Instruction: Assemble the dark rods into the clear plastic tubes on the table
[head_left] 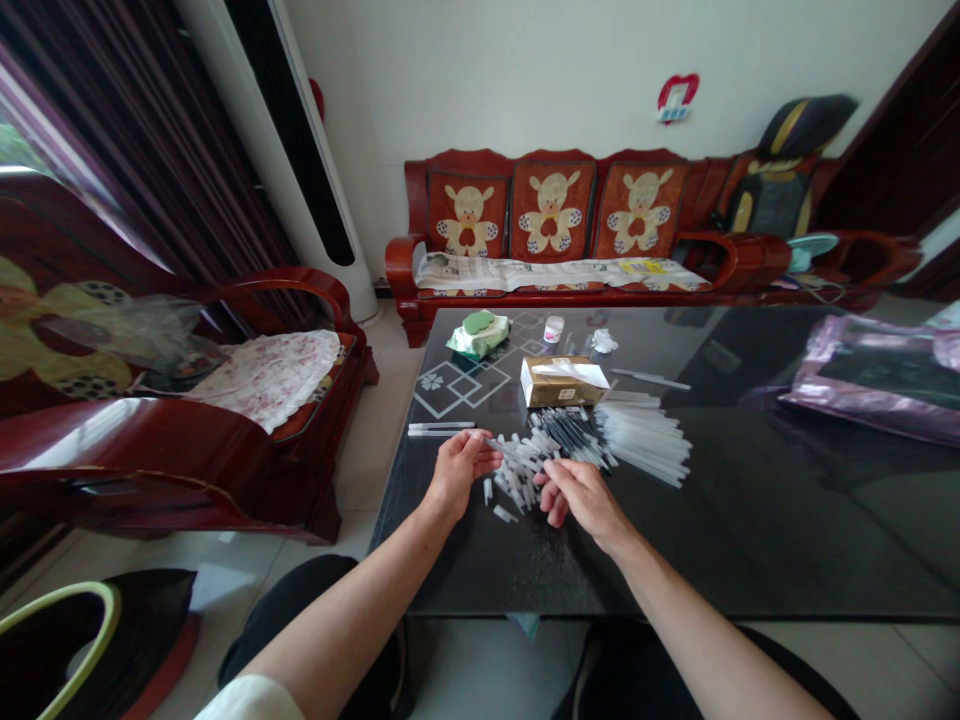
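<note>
My left hand (456,472) pinches a small whitish piece that looks like a pen cap, at the left side of a pile of translucent pen caps (519,470). My right hand (576,497) is at the pile's right side, thumb and forefinger together and the other fingers curled; what they hold, if anything, is too small to tell. Behind it lie black-tipped pen refills (566,432). To their right is a fanned stack of clear pen barrels (646,442). A few slim pens (441,429) lie left of the caps, partly beside my left hand.
A tissue box (559,384) stands behind the refills. Farther back on the black table (750,540) are a green wipes pack (480,336), a small white jar (553,329) and a crumpled tissue (604,341). A purple plastic bag (877,380) lies right. Wooden sofas stand beyond and left.
</note>
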